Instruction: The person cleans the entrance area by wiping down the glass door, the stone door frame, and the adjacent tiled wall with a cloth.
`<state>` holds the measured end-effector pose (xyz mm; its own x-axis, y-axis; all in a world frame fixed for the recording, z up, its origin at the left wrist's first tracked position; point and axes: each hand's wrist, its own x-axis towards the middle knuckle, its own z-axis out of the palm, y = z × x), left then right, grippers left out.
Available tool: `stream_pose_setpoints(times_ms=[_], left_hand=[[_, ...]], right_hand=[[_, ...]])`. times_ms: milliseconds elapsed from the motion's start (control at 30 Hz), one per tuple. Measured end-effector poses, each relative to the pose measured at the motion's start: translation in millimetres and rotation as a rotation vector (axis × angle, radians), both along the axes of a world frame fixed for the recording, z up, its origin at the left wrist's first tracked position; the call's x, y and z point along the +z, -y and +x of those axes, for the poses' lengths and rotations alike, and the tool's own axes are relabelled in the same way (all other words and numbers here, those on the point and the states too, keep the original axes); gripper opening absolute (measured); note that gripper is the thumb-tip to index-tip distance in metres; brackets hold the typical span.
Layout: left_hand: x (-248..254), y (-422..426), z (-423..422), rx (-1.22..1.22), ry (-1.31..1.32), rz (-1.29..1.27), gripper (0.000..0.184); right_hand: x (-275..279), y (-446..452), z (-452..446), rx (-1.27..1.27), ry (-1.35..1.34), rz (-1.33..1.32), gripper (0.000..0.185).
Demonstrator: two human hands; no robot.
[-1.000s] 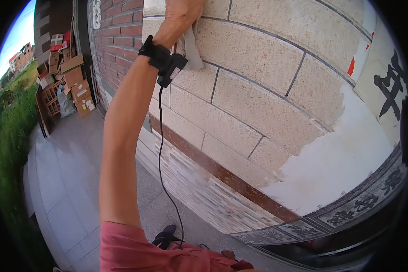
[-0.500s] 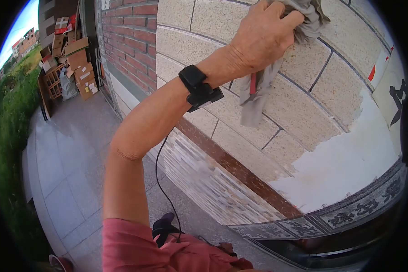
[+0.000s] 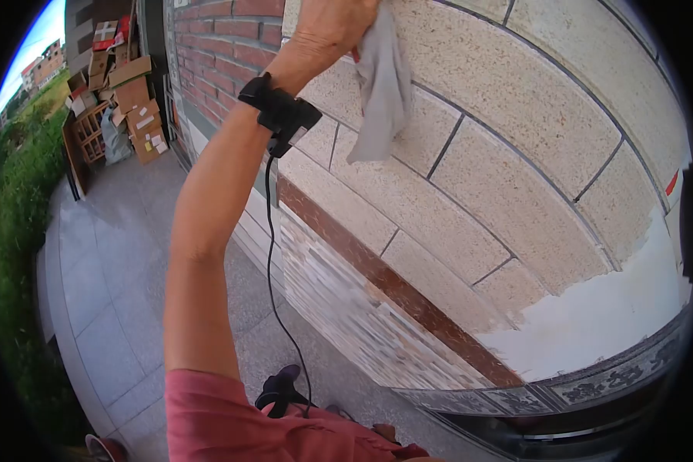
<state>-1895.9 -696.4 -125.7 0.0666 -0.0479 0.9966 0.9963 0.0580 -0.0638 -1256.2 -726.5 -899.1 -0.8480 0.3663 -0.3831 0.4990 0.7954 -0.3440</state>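
Head view: The left hand (image 3: pixel 331 25) is closed around the grey cloth (image 3: pixel 383 85), which hangs from the grip in front of the beige block-patterned wall (image 3: pixel 508 73). The fingertips appear to be cut off by the upper frame edge, so their exact placement cannot be told. The step in hand is judged to be wiping. Fold the loose tail into a flat pad, apply even palm pressure and follow the dark joints (image 3: pixel 445 146). Ease off near the ragged white patch (image 3: pixel 593 319); keep the black cable (image 3: pixel 272 254) clear.
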Motion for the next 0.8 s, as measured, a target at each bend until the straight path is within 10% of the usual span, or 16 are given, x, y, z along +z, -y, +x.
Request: stream_pose_setpoints(times_ms=[267,400,733,800], left_hand=[[-48.7,34.9,-101.5,0.323,0.451,-0.020,0.036],[-62.5,24.1,-104.5,0.191,0.234,0.082,0.029],[-92.1,7.9,74.1,-0.213,0.310,-0.084,0.025],[-95.6,1.9,121.1,-0.305,0.292,-0.181,0.026]], right_hand=[[3.5,-29.0,-64.2,-0.001,0.060,-0.023,0.029],[0.0,-38.7,-77.1,0.013,0.047,-0.023,0.029],[-111.8,-26.6,23.3,0.131,-0.017,0.058,0.029],[-60.2,-29.0,22.0,-0.019,-0.121,-0.054,0.029]])
